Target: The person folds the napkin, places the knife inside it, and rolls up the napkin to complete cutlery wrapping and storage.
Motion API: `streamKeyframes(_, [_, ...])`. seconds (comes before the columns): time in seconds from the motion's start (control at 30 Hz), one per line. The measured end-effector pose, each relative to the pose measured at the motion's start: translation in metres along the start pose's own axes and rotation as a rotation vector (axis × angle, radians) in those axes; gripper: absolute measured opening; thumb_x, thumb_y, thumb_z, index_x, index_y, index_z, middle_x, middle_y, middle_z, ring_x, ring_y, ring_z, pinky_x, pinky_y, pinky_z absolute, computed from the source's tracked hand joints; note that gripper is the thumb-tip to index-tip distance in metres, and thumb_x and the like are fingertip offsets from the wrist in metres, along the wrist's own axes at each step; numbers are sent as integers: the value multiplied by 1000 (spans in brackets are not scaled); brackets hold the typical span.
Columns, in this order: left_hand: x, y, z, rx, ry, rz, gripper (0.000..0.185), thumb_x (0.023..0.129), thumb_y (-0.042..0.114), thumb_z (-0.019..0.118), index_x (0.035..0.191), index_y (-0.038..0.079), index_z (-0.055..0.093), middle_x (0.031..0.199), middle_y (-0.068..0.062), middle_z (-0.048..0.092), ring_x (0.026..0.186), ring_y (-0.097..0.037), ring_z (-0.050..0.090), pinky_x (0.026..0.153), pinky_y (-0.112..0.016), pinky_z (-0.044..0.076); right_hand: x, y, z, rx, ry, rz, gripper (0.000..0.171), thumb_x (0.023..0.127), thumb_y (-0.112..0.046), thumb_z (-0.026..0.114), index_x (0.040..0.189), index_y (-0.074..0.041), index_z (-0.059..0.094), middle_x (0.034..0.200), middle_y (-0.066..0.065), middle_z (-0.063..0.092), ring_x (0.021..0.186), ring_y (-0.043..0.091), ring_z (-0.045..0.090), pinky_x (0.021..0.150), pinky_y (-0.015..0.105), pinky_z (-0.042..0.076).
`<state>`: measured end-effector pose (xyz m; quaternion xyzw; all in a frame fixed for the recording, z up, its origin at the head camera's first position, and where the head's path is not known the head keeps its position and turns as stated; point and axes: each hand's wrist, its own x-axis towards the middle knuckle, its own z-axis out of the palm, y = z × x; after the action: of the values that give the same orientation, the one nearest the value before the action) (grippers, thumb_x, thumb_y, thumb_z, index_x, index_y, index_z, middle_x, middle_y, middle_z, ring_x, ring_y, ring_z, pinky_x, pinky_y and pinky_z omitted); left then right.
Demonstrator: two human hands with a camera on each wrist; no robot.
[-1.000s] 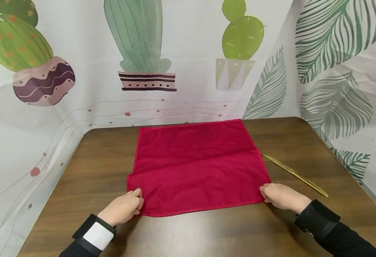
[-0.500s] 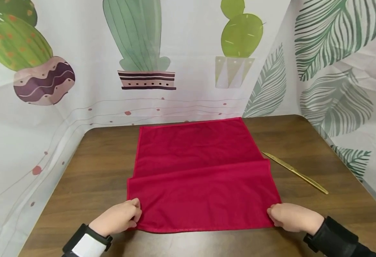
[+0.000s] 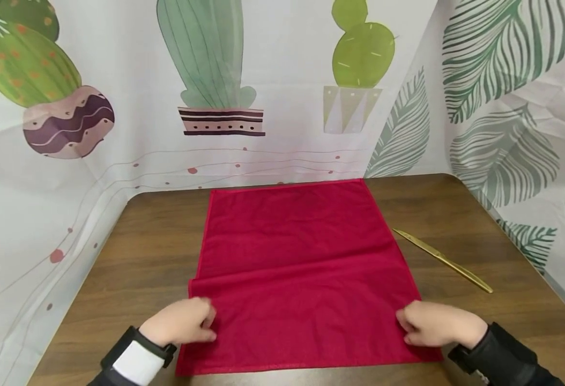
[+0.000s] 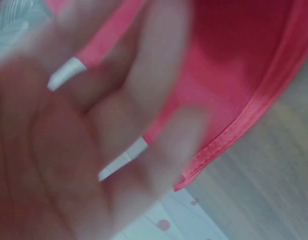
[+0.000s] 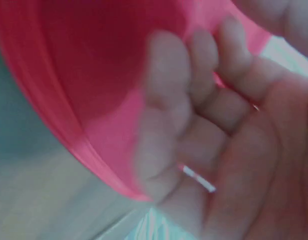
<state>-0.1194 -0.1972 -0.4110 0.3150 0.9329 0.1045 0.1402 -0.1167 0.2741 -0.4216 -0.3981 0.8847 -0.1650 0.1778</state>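
Both your hands hang over the near part of the red hemmed cloth, one at each side, and neither has hold of it. Your left hand reaches across the cloth's left edge, with its fingertips above the red fabric just inside that edge. Your right hand does the same from the other side, its fingertips just inside the right edge. In the wrist views your left fingers are parted and slightly bent, while your right fingers curl loosely; you have nothing pinched in either hand. The cloth lies beyond them there, its stitched hem running past the fingertips; blur leaves it unclear whether any fingertip touches it.

The cloth is spread on the wooden table, its far edge by the cactus-print backdrop and its near edge and corners closer to you than your fingers. A low ridge crosses its middle, with a small step at the left edge. To your right, just beside the cloth, lies a gold-coloured knife, set at a slant.
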Motion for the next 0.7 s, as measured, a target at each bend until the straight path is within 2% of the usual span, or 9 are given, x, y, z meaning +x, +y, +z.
streamKeyframes(0.07, [13,-6,-3,58,89,-43,25,68,30,73,69,12,55,70,4,45,59,-10,46,51,-26,41,10,8,-8,-69,124,27,26,70,-14,70,67,-16,44,64,-11,39,59,5,43,53,21,39])
streamKeyframes(0.13, [26,-13,-4,120,161,-101,37,67,33,74,86,5,59,86,-4,51,74,-18,54,59,-32,46,22,17,-14,-156,229,98,26,68,-19,73,77,-11,50,75,-3,46,72,16,50,60,30,44])
streamKeyframes(0.23, [42,-23,-3,159,189,-183,63,64,37,76,107,-4,55,108,-17,51,93,-30,54,67,-43,47,39,30,-18,-241,298,210,53,64,-28,77,102,1,53,101,16,52,98,36,48,76,47,42])
streamKeyframes(0.3, [49,-28,-2,155,169,-218,73,62,39,77,113,-7,51,115,-20,48,98,-34,51,69,-47,46,48,37,-18,-240,291,246,71,62,-32,77,115,5,48,116,26,45,107,41,41,82,52,37])
streamKeyframes(0.4, [56,-32,2,116,116,-235,78,60,39,78,115,-8,49,115,-21,48,97,-36,51,70,-48,45,57,45,-13,-188,241,274,84,62,-39,76,123,8,42,123,32,38,115,44,33,88,59,28])
streamKeyframes(0.5, [60,-33,6,119,84,-226,79,58,39,79,114,-8,51,114,-22,48,98,-37,50,72,-46,45,60,48,-7,-131,188,307,89,61,-45,74,124,9,40,126,33,35,116,46,31,87,62,25])
streamKeyframes(0.7, [65,-38,6,137,88,-237,81,55,41,81,114,-8,52,120,-27,45,108,-41,44,82,-46,41,65,49,-9,-107,158,338,91,61,-46,74,124,9,40,128,34,32,117,46,29,87,64,23])
